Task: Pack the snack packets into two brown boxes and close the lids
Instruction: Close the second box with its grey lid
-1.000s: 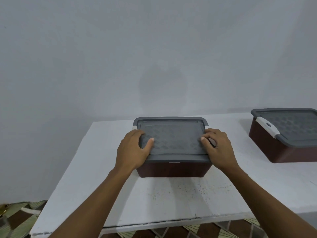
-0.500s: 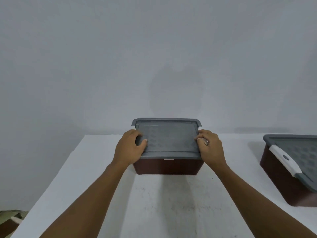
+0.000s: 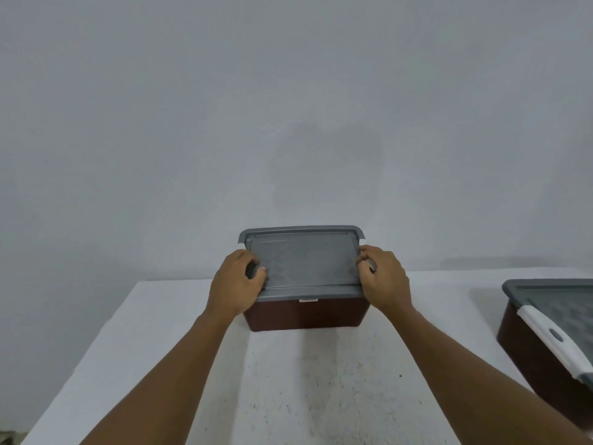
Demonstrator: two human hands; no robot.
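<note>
Desk (image 3: 321, 396) nearest; 2nd box (image 3: 526, 351) at 4 o'clock, lidded. At 12, L hand (image 3: 236, 282) & R hand (image 3: 383, 277) clench the grey lid (image 3: 303, 261) by its side edges, atop the centre brown box (image 3: 305, 316). Step: seating lid. Next, prob.: press evenly, latch sides.

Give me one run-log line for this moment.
left hand grips grey lid | right hand grips lid | brown box on table | second box lidded

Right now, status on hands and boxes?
Left hand and right hand grip grey lid ends. Lid on centre box. Second box lidded, right. Nothing blocking.
</note>
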